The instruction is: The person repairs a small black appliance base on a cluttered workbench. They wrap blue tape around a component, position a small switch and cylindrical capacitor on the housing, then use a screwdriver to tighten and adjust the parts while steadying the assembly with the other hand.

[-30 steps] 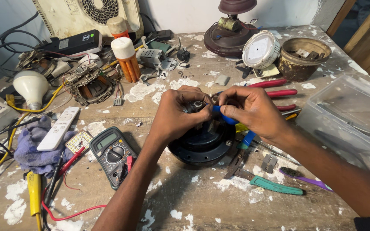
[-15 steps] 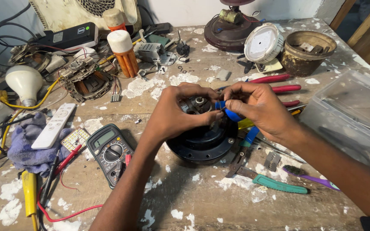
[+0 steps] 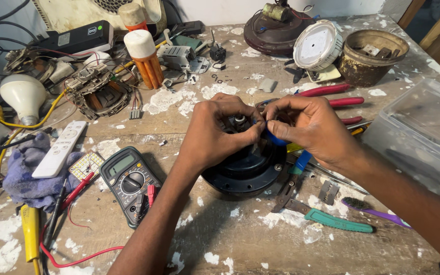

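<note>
Pinching a small blue plastic piece (image 3: 276, 138) with my right hand (image 3: 311, 130) | left hand (image 3: 220, 133) clamped over the round black motor housing (image 3: 245, 170), steadying it mid-tabletop (image 3: 240, 239) | grey multimeter (image 3: 128, 181) just left, within reach

Paint-flecked wooden workbench (image 3: 240, 239) bears multimeter (image 3: 130, 182), pliers (image 3: 327, 218)

A single head-worn camera looks steeply down and forward, from close above, onto a paint-flecked wooden workbench (image 3: 240, 244); both forearms enter from the bottom edge toward the frame's centre.
</note>
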